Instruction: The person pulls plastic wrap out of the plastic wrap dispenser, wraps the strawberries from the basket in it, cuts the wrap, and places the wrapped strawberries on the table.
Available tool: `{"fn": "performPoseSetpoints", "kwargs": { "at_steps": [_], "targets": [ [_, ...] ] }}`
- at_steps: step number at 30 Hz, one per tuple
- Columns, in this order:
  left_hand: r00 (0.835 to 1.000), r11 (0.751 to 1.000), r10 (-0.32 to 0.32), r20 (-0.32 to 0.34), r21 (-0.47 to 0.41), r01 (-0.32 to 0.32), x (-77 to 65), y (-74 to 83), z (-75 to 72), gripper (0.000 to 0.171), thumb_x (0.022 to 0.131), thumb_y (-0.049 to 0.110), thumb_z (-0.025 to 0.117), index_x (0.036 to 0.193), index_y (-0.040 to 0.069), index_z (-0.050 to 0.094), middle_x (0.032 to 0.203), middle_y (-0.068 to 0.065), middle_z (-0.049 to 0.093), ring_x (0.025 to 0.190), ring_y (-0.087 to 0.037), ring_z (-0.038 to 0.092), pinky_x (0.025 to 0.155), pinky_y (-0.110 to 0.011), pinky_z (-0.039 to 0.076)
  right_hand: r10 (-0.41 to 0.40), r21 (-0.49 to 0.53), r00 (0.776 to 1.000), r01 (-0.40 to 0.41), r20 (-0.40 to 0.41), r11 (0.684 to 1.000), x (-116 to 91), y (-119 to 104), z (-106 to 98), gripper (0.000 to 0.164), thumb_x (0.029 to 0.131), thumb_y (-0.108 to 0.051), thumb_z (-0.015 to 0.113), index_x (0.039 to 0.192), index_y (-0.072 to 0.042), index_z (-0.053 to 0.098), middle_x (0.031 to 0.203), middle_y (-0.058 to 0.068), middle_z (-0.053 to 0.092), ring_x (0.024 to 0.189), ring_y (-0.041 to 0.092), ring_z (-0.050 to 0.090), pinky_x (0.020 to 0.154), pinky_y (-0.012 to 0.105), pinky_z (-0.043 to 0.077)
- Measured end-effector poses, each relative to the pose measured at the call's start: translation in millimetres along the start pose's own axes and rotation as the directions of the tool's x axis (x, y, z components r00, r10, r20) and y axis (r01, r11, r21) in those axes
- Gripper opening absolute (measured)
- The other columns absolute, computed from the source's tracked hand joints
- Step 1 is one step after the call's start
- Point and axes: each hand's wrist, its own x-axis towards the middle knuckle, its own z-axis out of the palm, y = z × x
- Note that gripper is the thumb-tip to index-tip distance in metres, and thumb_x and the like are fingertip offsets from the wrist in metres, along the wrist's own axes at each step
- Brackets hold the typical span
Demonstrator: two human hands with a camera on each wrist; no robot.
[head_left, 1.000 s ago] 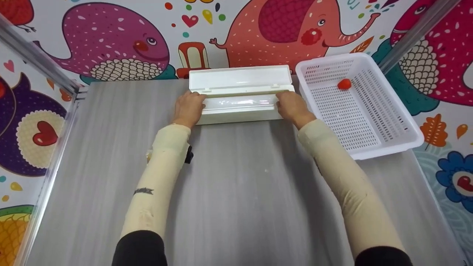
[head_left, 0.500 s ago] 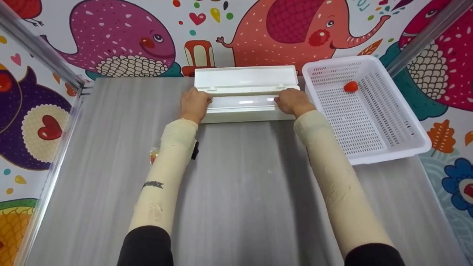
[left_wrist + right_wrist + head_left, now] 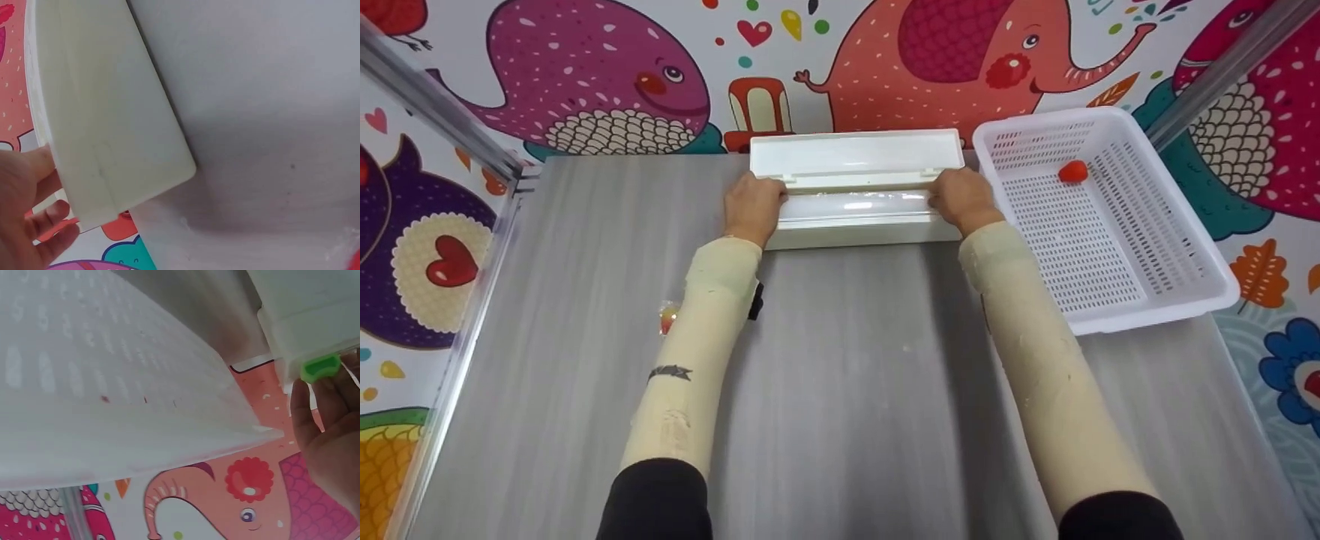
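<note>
A long white cling film box (image 3: pixel 870 237) stands at the back of the table, its lid (image 3: pixel 859 152) tipped open against the wall. Clear, shiny film (image 3: pixel 859 204) shows along the opening. My left hand (image 3: pixel 753 206) grips the box's left end, thumb over the rim; in the left wrist view, its fingers (image 3: pixel 53 239) curl beside the end wall. At the right end my right hand (image 3: pixel 966 199) holds on, thumb at the film's edge. In the right wrist view its fingers touch a small green piece (image 3: pixel 320 368) on the box. What the thumbs press inside is partly hidden.
Close on the right stands a white perforated basket (image 3: pixel 1155 311) with a red strawberry-like item (image 3: pixel 1073 172) inside. A small clear packet (image 3: pixel 668 316) with red and yellow lies beside my left forearm. The patterned wall (image 3: pixel 930 45) borders the table's back edge.
My right hand shifted inward over the film, then back out to the box's right end. My left hand stays at its end, now slightly farther back. The small packet shows more beside my forearm.
</note>
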Motion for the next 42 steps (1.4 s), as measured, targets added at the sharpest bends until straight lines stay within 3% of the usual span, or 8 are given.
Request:
{"fn": "performPoseSetpoints", "kwargs": {
  "at_steps": [4,12,20,26,31,36,42],
  "targets": [
    [1.000,1.000,0.013,-0.006,-0.015,-0.013,-1.6,2.3,-0.3,0.024,0.095,0.019,0.056,0.114,0.012,0.070,0.112,-0.011,0.069,0.106,-0.027,0.058,0.096,-0.043,0.047,0.023,0.079,1.000,-0.023,-0.009,0.997,-1,4,-1,0.024,0.091,-0.012,0.059,0.110,-0.004,0.071,0.113,0.017,0.068,0.092,0.027,0.054,0.084,0.042,0.044],
    [0.996,0.999,0.050,0.078,-0.018,-0.049,-2.5,1.8,-4.7,0.023,0.096,0.020,0.056,0.111,0.013,0.072,0.108,-0.010,0.070,0.104,-0.027,0.057,0.097,-0.043,0.044,0.073,0.171,0.995,-0.060,-0.073,0.983,-2,12,7,0.025,0.092,-0.009,0.058,0.114,-0.005,0.068,0.122,0.016,0.065,0.108,0.030,0.059,0.098,0.044,0.046],
    [0.994,0.988,0.082,0.066,0.124,-0.090,0.7,-0.1,-7.5,0.024,0.094,0.011,0.057,0.113,0.014,0.071,0.111,-0.009,0.071,0.102,-0.028,0.060,0.095,-0.045,0.043,0.063,0.142,0.979,-0.036,-0.194,0.989,-2,13,5,0.022,0.090,-0.007,0.057,0.105,-0.006,0.073,0.107,0.014,0.071,0.094,0.030,0.062,0.089,0.045,0.047],
    [0.991,0.970,0.126,0.045,0.203,-0.133,1.9,-3.2,-11.2,0.025,0.093,0.010,0.057,0.115,0.013,0.068,0.112,-0.010,0.071,0.104,-0.029,0.061,0.091,-0.044,0.044,0.061,0.142,0.980,-0.034,-0.187,0.989,-1,12,4,0.023,0.091,-0.009,0.056,0.109,-0.008,0.072,0.109,0.013,0.071,0.092,0.029,0.060,0.086,0.043,0.047],
    [0.991,0.971,0.128,-0.027,0.207,-0.119,8.1,-0.6,-22.6,0.024,0.095,0.012,0.056,0.116,0.013,0.067,0.113,-0.010,0.070,0.107,-0.028,0.060,0.090,-0.044,0.043,0.035,0.142,0.975,-0.004,-0.218,0.990,1,11,-10,0.024,0.093,-0.010,0.055,0.111,-0.007,0.071,0.112,0.013,0.070,0.101,0.030,0.062,0.091,0.042,0.048],
    [0.991,0.972,0.121,-0.047,0.210,-0.109,16.7,5.0,-36.5,0.024,0.096,0.011,0.052,0.115,0.012,0.066,0.115,-0.010,0.069,0.112,-0.028,0.056,0.094,-0.046,0.040,0.027,0.171,0.982,0.006,-0.189,0.985,-2,9,-30,0.025,0.095,-0.015,0.055,0.115,-0.007,0.068,0.115,0.014,0.069,0.112,0.032,0.060,0.097,0.042,0.047],
    [0.991,0.978,0.111,-0.081,0.185,-0.094,24.7,6.2,-57.1,0.025,0.099,0.015,0.047,0.116,0.012,0.065,0.121,-0.008,0.067,0.117,-0.026,0.052,0.095,-0.048,0.038,0.047,0.200,0.981,-0.009,-0.189,0.980,-10,7,-61,0.028,0.094,-0.017,0.057,0.119,-0.009,0.066,0.114,0.016,0.069,0.110,0.033,0.059,0.098,0.043,0.048]
  ]
}}
